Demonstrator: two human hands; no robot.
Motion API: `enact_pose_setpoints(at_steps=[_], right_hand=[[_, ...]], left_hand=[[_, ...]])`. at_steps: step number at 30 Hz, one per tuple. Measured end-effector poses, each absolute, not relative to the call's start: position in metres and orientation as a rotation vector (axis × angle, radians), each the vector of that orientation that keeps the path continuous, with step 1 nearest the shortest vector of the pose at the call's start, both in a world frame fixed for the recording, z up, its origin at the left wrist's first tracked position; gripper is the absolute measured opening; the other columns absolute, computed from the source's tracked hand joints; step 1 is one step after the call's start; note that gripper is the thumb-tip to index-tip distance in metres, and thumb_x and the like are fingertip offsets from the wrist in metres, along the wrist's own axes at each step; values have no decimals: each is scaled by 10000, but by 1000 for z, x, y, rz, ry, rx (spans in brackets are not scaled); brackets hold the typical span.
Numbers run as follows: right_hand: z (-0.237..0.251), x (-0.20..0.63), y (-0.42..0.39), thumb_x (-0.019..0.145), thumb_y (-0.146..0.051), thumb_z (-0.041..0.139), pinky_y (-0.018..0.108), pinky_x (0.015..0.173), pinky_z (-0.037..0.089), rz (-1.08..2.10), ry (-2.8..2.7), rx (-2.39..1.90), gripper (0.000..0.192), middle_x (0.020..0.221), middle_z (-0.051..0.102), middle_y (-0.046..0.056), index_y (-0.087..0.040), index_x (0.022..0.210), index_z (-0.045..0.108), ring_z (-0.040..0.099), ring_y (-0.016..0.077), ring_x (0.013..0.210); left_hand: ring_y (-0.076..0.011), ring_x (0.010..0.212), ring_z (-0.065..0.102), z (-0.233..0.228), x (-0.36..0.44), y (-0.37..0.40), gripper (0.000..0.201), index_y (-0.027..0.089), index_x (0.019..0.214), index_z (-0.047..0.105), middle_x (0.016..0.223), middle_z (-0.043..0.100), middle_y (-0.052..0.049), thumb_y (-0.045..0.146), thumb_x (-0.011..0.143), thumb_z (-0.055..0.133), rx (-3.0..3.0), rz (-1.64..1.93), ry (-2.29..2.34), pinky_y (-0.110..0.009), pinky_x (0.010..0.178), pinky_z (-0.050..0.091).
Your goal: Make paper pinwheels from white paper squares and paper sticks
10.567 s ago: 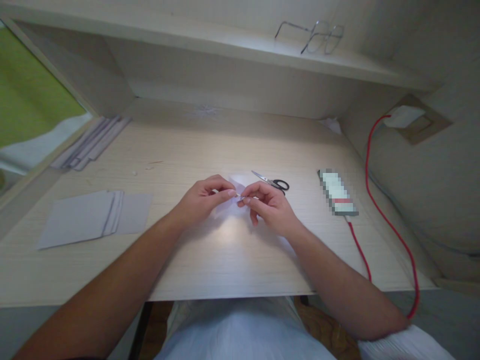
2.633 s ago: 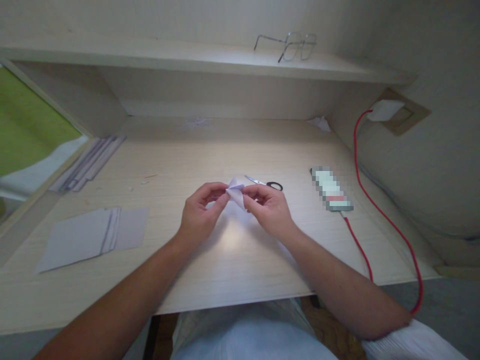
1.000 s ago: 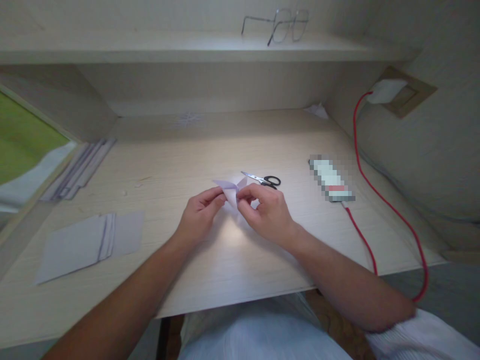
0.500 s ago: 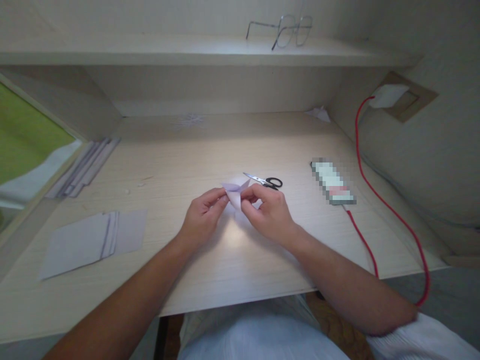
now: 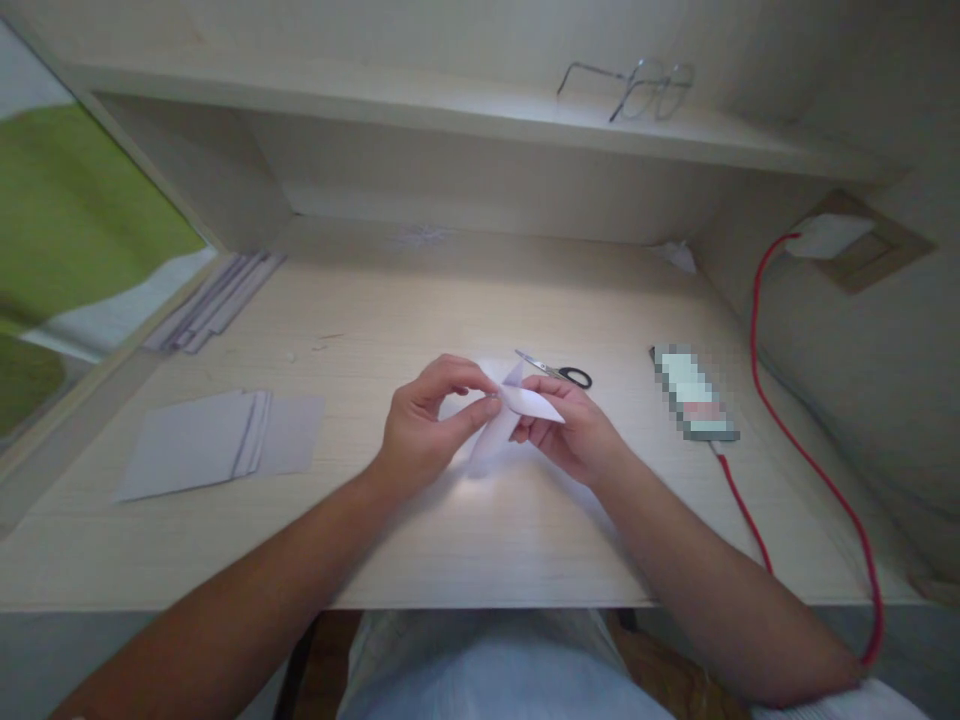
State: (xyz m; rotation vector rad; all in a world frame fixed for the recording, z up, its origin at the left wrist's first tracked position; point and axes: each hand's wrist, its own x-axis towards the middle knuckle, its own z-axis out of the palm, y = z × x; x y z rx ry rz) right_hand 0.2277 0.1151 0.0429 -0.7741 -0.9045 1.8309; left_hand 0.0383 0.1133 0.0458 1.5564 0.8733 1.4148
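Note:
Over the middle of the desk, a folded piece of pale lilac paper with several pointed flaps is held between both hands. My left hand pinches its centre from the left, thumb and index finger pressed together. My right hand grips it from the right, with the fingers partly hidden behind a flap. Just behind the right hand lies a pair of scissors with black handles, its blades pointing left.
Stacked paper sheets lie at the left, with folded paper strips behind them. A phone with a red cable rests at the right. Glasses sit on the shelf. Crumpled paper is in the back right corner.
The paper has been turned, and its flaps now spread wider, one pointing right across my right hand. My left hand has shifted its pinch to the centre. The camera view has tilted and shifted.

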Motion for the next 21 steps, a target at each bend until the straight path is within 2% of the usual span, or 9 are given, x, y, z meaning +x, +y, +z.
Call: enact_pose_setpoints(at_steps=[5,13,17,21], right_hand=[[42,227,111,767,-348,812,267,606,563,1898,-847,-783,205,721,717,10,-194,868,723,649,137,589],[45,226,111,724,-332,837,257,604,556,1928,-849,-787,218,680,690,3,-185,843,728,634,130,583],[45,227,111,727,-341,831,244,570,535,1947,-878,-792,229,641,659,-9,-175,838,719,593,111,525],[45,230,110,721,-344,820,211,518,488,1945,-898,-801,222,641,649,-9,-170,797,706,580,102,513]], left_hand=[[-237,1079,661,54,38,106,92,247,931,780,1083,740,-73,252,844,810,1596,1437,774,-418,1037,472],[-207,933,649,55,37,103,71,248,954,773,950,723,-50,277,890,764,1664,1464,843,-373,907,504],[-196,866,617,52,36,106,202,267,1083,774,911,696,-43,306,885,770,1627,1425,820,-351,844,495],[-192,856,583,50,30,110,361,283,1232,738,892,648,-37,310,874,779,1674,1304,740,-352,858,475]])
